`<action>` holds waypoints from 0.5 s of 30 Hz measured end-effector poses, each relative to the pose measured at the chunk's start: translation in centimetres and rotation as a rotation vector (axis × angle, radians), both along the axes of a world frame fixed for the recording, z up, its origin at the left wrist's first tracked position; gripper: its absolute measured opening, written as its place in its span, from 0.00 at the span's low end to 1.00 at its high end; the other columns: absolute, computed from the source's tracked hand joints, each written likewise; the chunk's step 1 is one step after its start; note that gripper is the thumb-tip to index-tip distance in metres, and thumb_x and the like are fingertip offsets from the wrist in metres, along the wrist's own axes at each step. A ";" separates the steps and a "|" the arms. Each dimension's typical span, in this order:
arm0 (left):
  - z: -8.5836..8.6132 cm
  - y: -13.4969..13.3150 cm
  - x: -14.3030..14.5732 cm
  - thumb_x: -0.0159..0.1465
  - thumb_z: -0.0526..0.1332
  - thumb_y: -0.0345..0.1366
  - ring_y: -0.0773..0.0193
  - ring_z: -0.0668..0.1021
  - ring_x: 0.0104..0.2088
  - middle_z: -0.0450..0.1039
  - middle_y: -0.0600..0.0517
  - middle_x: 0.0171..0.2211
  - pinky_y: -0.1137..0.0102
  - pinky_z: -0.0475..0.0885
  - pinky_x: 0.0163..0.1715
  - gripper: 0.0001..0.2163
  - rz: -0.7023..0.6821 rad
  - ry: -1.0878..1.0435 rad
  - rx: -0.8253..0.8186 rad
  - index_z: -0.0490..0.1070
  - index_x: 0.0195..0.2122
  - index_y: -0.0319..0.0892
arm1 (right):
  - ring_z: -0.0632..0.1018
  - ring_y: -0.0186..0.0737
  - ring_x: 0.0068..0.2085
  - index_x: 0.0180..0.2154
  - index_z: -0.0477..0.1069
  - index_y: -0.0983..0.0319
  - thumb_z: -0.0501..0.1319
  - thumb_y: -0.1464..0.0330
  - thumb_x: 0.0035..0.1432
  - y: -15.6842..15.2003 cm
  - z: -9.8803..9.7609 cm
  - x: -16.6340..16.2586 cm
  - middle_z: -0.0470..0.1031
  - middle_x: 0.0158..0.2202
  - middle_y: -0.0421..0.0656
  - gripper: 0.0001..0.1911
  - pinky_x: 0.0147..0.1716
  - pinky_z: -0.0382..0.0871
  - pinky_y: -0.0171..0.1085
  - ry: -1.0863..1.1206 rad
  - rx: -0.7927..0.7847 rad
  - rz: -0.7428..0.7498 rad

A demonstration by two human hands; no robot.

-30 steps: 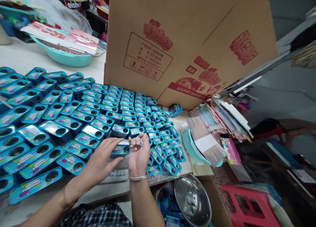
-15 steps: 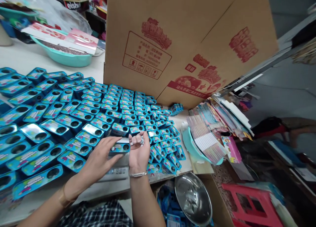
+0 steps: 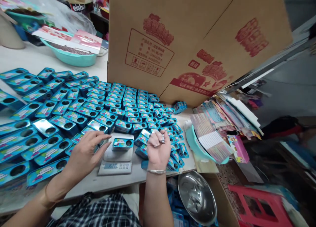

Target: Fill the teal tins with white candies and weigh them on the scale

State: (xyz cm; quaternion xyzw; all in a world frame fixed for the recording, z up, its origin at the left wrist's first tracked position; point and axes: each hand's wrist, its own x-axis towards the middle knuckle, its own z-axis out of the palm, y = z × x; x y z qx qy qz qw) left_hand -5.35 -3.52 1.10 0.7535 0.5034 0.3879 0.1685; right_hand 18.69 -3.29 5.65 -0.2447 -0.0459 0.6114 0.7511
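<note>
A small blue tin with a round hole in its top sits on a digital scale, whose display is lit. My left hand is just left of that tin, thumb and fingers apart, with other tins partly hidden behind it. To the right of the scale my right hand is turned palm up, fingers curled over several small pale pieces. These show at the fingertips; their kind is too small to make out. Several more blue tins stand close together around both hands.
A large cardboard box rises behind the tins. Turquoise basins stand at the back left and right. Below the table edge are a steel bowl and a red plastic stool. Packaging sheets are piled at the right.
My left hand has drawn away leftward from the tin on the scale. My right hand has moved right, uncovering the scale and its display, still curled over the pale pieces.
</note>
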 end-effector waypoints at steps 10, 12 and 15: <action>0.1 1.2 0.8 0.67 0.55 0.46 0.55 0.74 0.39 0.74 0.48 0.37 0.59 0.68 0.41 0.13 -0.072 0.249 0.045 0.77 0.39 0.47 | 0.55 0.25 0.17 0.31 0.63 0.60 0.56 0.69 0.63 -1.7 -0.4 3.2 0.56 0.19 0.29 0.06 0.14 0.50 0.25 0.073 0.044 -0.060; -0.3 1.4 0.9 0.67 0.55 0.47 0.54 0.74 0.39 0.74 0.48 0.35 0.59 0.67 0.40 0.14 -0.088 0.327 0.033 0.77 0.38 0.47 | 0.55 0.25 0.17 0.31 0.63 0.60 0.54 0.69 0.64 -1.8 -0.6 3.3 0.56 0.19 0.29 0.08 0.14 0.49 0.25 0.112 0.035 -0.067; -0.5 1.8 1.3 0.67 0.54 0.48 0.53 0.74 0.38 0.74 0.48 0.33 0.57 0.66 0.40 0.15 -0.093 0.425 0.032 0.77 0.35 0.47 | 0.55 0.25 0.16 0.31 0.63 0.60 0.54 0.69 0.65 -1.7 -0.8 3.3 0.55 0.19 0.29 0.08 0.14 0.48 0.25 0.156 0.028 -0.058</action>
